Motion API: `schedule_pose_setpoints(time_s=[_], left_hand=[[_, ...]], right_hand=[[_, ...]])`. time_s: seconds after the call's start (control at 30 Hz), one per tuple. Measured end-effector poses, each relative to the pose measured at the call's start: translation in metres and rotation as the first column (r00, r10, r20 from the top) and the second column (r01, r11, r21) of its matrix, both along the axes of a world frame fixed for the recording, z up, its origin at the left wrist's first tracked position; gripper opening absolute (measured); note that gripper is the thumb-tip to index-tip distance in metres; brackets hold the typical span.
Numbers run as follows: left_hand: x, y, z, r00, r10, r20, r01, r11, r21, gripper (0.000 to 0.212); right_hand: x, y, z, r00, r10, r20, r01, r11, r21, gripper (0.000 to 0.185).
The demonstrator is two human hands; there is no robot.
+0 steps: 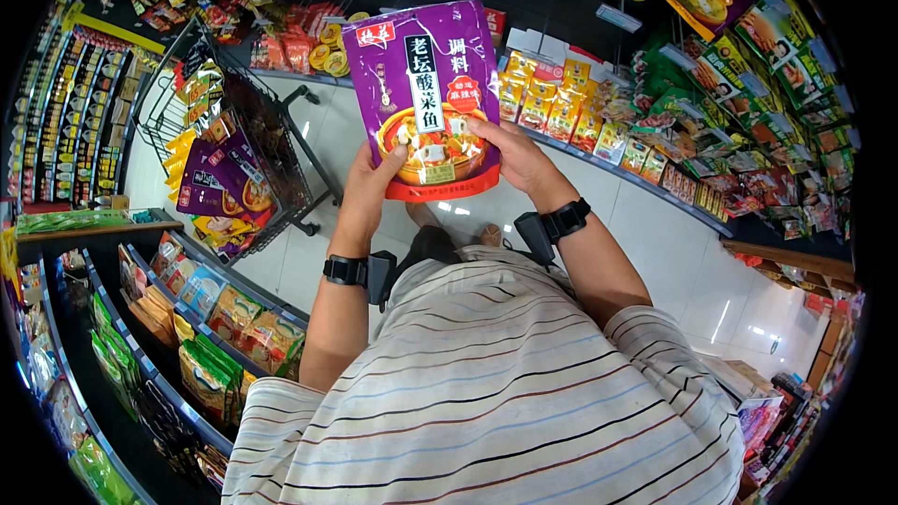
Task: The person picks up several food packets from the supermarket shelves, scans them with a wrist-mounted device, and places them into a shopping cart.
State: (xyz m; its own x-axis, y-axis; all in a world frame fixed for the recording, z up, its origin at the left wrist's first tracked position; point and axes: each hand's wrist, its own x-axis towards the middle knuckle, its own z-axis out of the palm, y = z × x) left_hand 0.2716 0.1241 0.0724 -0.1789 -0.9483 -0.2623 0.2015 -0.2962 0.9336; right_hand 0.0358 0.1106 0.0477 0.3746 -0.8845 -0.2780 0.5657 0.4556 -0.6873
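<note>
A purple and red plastic seasoning pouch [393, 84] is held up in front of me, its printed front with a picture of a fish dish facing the camera. My left hand [370, 174] grips its lower left side, thumb on the front. At the lower right side, my right hand [513, 154] pinches the pouch with the thumb over the printed bowl. The fingers behind the pouch are mostly hidden. Both wrists wear black straps with small box-shaped devices.
A wire shopping cart [298, 147] at the left holds purple pouches [224, 179] and yellow packets [200, 95]. Small yellow boxes [540, 98] line the shelf ahead; green packets [729, 63] hang at the right. Another shelf of bagged goods [235, 308] stands at the lower left. Pale floor tiles [582, 217] lie below.
</note>
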Motion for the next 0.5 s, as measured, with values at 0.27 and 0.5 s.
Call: schedule_pose_setpoints(time_s=[0.27,0.5], left_hand=[[-0.005,-0.003,-0.010,0.998,-0.010,0.064,0.011,1.000,-0.017,0.049],[-0.017,-0.001,-0.007,0.998,-0.013,0.058,0.013,1.000,-0.003,0.048]], right_hand=[[-0.005,0.003,0.004,0.996,-0.058,0.068,0.057,0.998,0.013,0.044],[-0.008,0.003,0.006,0.986,-0.158,0.055,0.159,0.987,0.002,0.041]])
